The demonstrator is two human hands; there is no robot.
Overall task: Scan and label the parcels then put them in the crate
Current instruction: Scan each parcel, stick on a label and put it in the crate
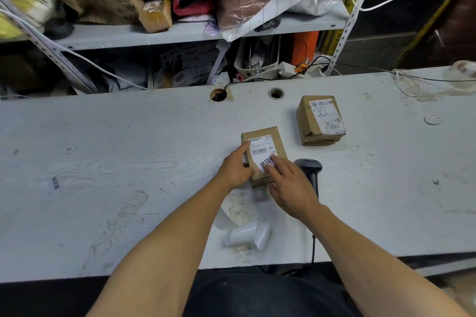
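A small brown cardboard parcel [277, 140] lies on the grey worktable [128, 149], with a shipping label and a white sticker with black characters [265, 163] on top. My left hand [235, 167] grips the parcel's left side, its fingers lying along the edge. My right hand [289, 184] presses the sticker down with straight fingertips. A second, taped brown parcel [319, 119] sits further back to the right, apart from both hands. A black handheld scanner [310, 171] lies just right of my right hand, partly hidden by it. No crate is visible.
A roll of white labels [247, 234] with a loose strip lies near the table's front edge. Two cable holes [218, 94] open near the back edge. Behind stands a metal shelf [180, 31] heaped with boxes and bags. Cables cross the far right.
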